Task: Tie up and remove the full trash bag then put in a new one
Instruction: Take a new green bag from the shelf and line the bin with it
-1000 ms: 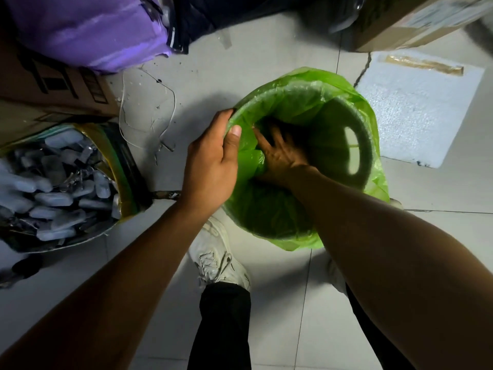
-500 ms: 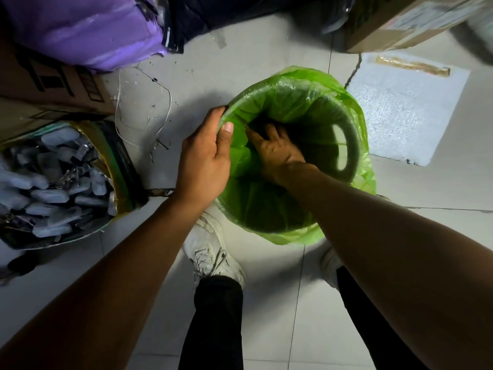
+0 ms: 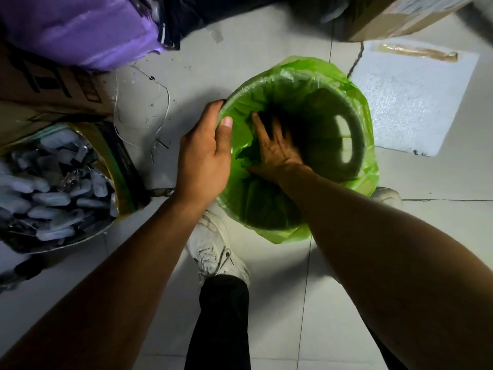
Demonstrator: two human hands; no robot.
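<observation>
A: We note the round dark waste bin (image 3: 354,145) standing on the pale tiled floor (image 3: 346,303), lined with a thin bright-green plastic bag (image 3: 266,204) whose edge is folded out over the rim all the way round.

B: We log the left hand (image 3: 204,153) at the bin's left rim: thumb inside on the green film, fingers curled over the outside, pinching bag and rim together.

A: The right hand (image 3: 274,148) is down inside the bin, fingers spread and flat against the liner on the left inner wall. We see it gripping nothing.

B: Surroundings: a clear bag of white and dark rubbish (image 3: 53,182) on the floor to the left, well apart from the bin; a purple plastic sack (image 3: 80,28) at upper left; a white foam sheet (image 3: 410,100) just right of the bin; a white sneaker (image 3: 216,252) near the bin's front edge.
</observation>
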